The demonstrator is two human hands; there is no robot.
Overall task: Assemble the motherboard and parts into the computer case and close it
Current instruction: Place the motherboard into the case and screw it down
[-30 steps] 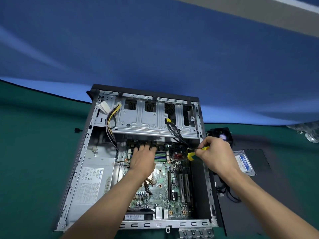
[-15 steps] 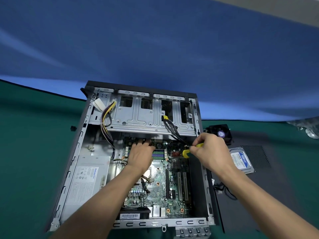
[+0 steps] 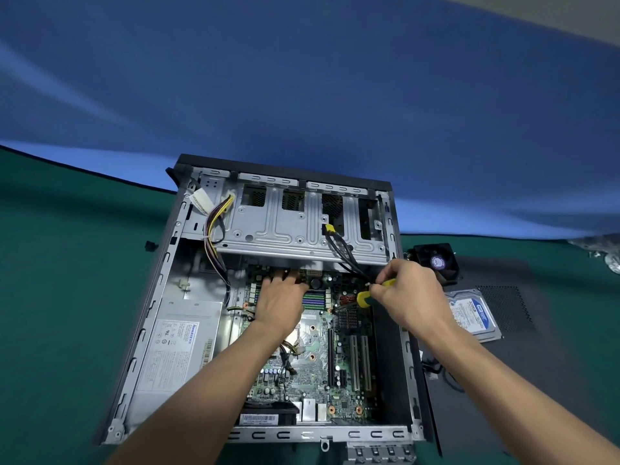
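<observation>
The motherboard [image 3: 312,370] is lying inside the open computer case [image 3: 161,297]. The left hand [image 3: 280,303] is pressing flat on its far part, fingers straight. The right hand [image 3: 407,293] is gripping a yellow-green screwdriver [image 3: 365,297], its tip seemingly touching the board.

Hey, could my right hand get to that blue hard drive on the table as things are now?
Probably yes. The hard drive lies in the open just right of the case, beside the right hand, with nothing over it. But that hand holds the screwdriver, which it would have to put down first.
</observation>
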